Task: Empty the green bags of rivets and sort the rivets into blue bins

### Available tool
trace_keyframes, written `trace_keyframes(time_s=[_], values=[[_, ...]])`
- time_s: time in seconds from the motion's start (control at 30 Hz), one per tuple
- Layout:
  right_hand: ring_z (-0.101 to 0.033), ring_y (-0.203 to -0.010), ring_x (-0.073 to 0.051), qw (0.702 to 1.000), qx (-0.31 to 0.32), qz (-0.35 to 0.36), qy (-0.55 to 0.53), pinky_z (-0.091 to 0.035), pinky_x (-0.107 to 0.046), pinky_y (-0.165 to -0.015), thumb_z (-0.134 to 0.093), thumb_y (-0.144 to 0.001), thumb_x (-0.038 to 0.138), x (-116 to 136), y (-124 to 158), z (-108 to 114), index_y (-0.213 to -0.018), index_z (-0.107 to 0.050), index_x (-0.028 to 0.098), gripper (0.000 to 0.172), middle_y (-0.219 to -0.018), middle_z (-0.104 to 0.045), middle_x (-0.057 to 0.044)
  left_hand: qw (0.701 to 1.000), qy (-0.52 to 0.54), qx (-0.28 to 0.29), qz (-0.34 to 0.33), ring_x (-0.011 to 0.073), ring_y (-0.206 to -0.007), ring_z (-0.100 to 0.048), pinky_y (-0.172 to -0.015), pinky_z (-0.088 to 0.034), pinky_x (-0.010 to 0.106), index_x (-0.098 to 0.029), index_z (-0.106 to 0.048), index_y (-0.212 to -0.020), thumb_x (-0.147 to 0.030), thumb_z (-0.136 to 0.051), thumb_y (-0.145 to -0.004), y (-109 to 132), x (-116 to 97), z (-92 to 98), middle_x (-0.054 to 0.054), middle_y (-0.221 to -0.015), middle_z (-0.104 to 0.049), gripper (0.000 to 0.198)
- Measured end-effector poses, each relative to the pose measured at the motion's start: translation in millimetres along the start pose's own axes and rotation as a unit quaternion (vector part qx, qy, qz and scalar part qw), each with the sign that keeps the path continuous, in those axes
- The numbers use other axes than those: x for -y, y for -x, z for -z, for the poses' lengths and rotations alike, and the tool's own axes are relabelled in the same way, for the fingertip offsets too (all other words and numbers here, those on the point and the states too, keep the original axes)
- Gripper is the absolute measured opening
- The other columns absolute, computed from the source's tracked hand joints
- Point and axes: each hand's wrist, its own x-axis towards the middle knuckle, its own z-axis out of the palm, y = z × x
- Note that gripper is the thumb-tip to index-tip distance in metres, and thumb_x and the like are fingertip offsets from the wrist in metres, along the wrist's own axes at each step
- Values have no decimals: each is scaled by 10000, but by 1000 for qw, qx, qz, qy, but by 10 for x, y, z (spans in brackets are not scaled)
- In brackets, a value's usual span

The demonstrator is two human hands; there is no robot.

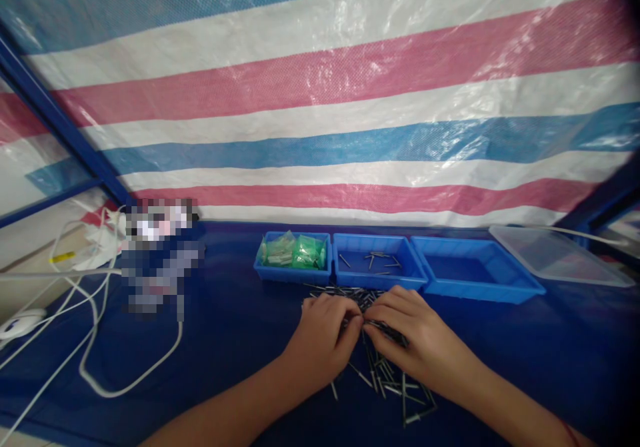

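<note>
A heap of thin dark metal pins [385,373] lies on the blue table [225,340] in front of me. My left hand [325,337] rests on the heap with its fingers curled, fingertips pinched toward the middle. My right hand [405,330] lies beside it and grips a small bundle of pins [387,330] between thumb and fingers. The fingertips of both hands meet over the pile. More pins [345,291] are scattered just beyond my knuckles.
Three blue trays stand in a row behind the hands: one with small green packets [293,252], one with a few pins [377,260], one bare [473,270]. A clear plastic lid [555,253] lies at the right. White cables [95,340] trail at the left. A striped tarp hangs behind.
</note>
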Motion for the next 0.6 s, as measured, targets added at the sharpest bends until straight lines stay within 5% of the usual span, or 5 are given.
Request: trace_keyframes(time_s=[0.27,0.6], values=[[-569,-833,-194,989,-5,-75,-129,-455,-354,-730,-504,-910,203,-37,6,-80,-897,-597,218,95,-854,-635,-41,997,62,-45,7,171,-848,-584,-792,-360,325,-202,-574,-900,-229,-494,-911,-6,28,0,4,-876,-654,85],[-586,-859,-172,983,-43,-35,-175,-483,-308,-757,-447,-932,160,25,5,-36,-970,-552,224,128,-899,-613,-48,999,40,-31,-3,180,-955,-583,-849,-323,360,-253,-602,-1006,-283,-467,-947,-2,18,61,-8,-978,-688,150]])
